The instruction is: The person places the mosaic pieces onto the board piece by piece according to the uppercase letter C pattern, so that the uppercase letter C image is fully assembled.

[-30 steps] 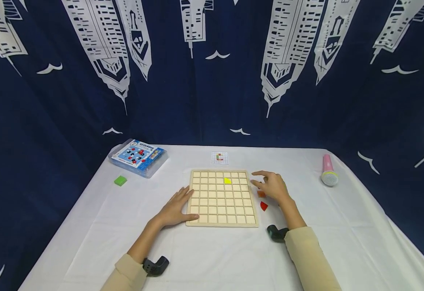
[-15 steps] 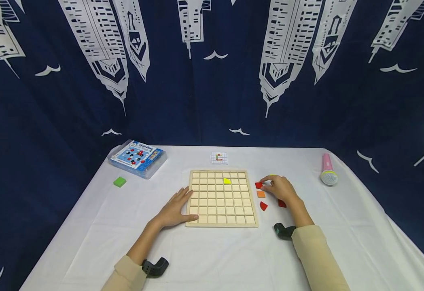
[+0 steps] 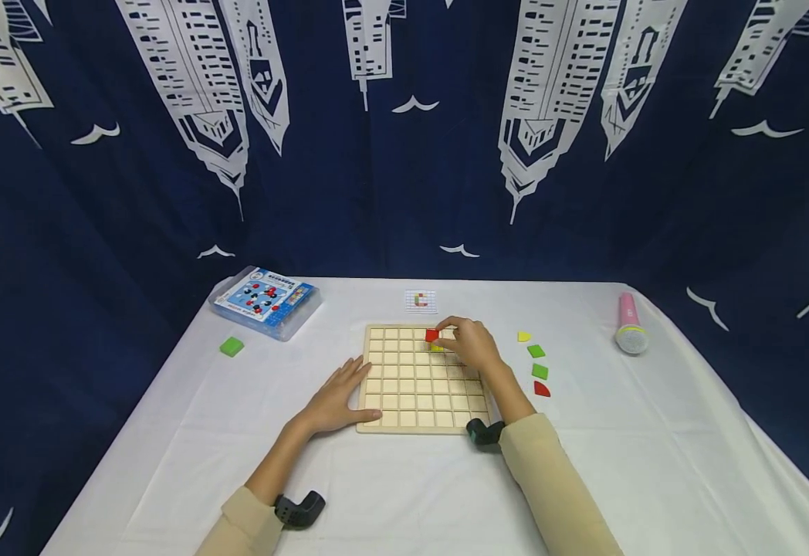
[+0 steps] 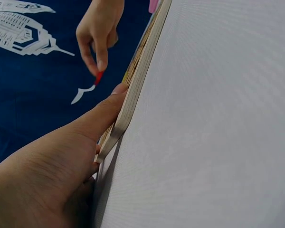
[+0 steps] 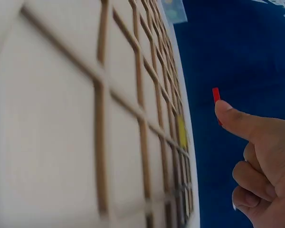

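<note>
A pale wooden grid board (image 3: 404,386) lies on the white table. My left hand (image 3: 333,398) rests along its left edge, fingers spread, thumb over the near corner; the left wrist view shows the thumb (image 4: 97,116) on the rim. Between thumb and fingertips my right hand (image 3: 472,344) pinches a flat red tile (image 3: 432,335) above the board's far part. In the right wrist view the red tile (image 5: 216,95) stands edge-on, clear of the grid. A yellow tile (image 3: 436,347) sits in a cell just under it, partly covered by my fingers.
Right of the board lie a yellow piece (image 3: 524,337), two green tiles (image 3: 539,371) and a red quarter-round piece (image 3: 542,389). A pattern card (image 3: 421,301) lies behind the board. A green block (image 3: 231,347) and a boxed set (image 3: 265,301) are left, a pink microphone (image 3: 630,324) right.
My right hand has picked up the red tile from beside the board and carried it left over the grid's far rows. The left hand stays in place on the edge.
</note>
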A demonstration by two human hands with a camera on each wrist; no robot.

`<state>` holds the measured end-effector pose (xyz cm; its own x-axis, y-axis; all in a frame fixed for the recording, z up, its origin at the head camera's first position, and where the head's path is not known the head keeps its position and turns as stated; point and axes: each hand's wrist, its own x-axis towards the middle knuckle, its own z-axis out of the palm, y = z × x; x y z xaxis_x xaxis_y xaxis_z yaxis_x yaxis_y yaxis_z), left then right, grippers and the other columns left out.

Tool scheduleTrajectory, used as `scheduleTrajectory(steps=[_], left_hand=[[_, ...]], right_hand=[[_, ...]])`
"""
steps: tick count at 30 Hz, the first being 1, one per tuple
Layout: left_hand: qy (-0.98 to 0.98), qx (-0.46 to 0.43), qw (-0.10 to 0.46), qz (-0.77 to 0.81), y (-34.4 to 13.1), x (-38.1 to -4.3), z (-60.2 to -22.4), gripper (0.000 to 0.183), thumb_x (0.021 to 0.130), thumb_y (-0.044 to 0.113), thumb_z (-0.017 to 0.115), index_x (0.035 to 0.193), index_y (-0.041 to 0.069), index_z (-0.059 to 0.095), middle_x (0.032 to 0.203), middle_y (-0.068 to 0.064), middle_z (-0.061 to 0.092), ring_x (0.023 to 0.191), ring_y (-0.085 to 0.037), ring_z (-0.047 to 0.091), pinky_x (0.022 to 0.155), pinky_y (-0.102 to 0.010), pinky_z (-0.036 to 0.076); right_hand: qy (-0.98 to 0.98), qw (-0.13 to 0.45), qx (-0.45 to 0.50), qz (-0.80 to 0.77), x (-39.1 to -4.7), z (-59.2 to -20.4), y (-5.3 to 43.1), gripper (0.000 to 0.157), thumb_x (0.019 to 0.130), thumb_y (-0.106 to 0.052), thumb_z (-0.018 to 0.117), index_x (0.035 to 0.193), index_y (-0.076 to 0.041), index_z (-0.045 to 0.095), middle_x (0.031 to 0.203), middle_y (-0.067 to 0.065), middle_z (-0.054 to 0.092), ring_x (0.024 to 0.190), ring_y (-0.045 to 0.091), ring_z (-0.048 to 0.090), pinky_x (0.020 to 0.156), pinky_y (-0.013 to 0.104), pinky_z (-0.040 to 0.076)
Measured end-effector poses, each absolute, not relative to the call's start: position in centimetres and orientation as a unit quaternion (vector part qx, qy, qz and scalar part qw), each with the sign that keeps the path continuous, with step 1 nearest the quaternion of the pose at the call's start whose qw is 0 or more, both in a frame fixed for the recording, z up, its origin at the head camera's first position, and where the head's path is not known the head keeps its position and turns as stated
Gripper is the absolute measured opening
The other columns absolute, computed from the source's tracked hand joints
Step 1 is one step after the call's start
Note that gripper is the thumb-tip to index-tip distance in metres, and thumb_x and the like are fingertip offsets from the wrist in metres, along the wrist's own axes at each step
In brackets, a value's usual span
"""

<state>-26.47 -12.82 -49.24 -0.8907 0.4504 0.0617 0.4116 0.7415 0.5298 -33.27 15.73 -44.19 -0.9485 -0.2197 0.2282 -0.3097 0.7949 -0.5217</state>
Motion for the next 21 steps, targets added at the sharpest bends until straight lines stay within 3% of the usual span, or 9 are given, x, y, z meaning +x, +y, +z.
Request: scheduleTrajectory(steps=[2, 7, 16, 21], left_hand=[[0.932, 0.232, 0.034, 0.276, -12.8, -26.5, -49.2, 0.098, 0.074, 0.061, 0.065, 0.146, 0.008, 0.026, 0.153, -0.009, 0.014, 0.14, -0.025, 0.006, 0.112, -0.041, 0.01], [0.933, 0.234, 0.035, 0.271, -12.8, -26.5, -49.1, 0.098, 0.074, 0.061, 0.064, 0.146, 0.007, 0.025, 0.153, -0.01, 0.014, 0.14, -0.024, 0.006, 0.112, -0.039, 0.009], [0.934, 0.229, 0.035, 0.273, -12.7, -26.4, -49.0, 0.097, 0.074, 0.061, 0.065, 0.146, 0.008, 0.026, 0.153, -0.01, 0.014, 0.14, -0.025, 0.006, 0.112, -0.04, 0.01], [0.932, 0.232, 0.031, 0.278, -12.6, -26.3, -49.0, 0.097, 0.074, 0.059, 0.065, 0.146, 0.007, 0.027, 0.153, -0.011, 0.015, 0.14, -0.026, 0.007, 0.112, -0.042, 0.011]], right_hand=[[-0.948, 0.073, 0.143, 0.275, -33.5, -44.5, 14.6, 0.028, 0.082, -0.03, 0.071, 0.105, -0.016, 0.068, 0.089, 0.01, 0.067, 0.079, 0.022, 0.062, 0.061, 0.033, 0.051], [-0.957, 0.061, 0.133, 0.248, -33.9, -45.3, 13.3, 0.027, 0.082, -0.028, 0.071, 0.104, -0.014, 0.069, 0.065, 0.004, 0.062, 0.058, 0.016, 0.051, 0.049, 0.029, 0.043], [-0.957, 0.05, 0.134, 0.252, -34.0, -45.9, 13.2, 0.028, 0.082, -0.029, 0.071, 0.106, -0.015, 0.069, 0.055, 0.001, 0.055, 0.05, 0.012, 0.04, 0.044, 0.026, 0.034], [-0.956, 0.065, 0.129, 0.256, -33.8, -45.8, 13.6, 0.027, 0.082, -0.027, 0.071, 0.107, -0.017, 0.069, 0.075, 0.004, 0.065, 0.064, 0.015, 0.056, 0.05, 0.028, 0.045]])
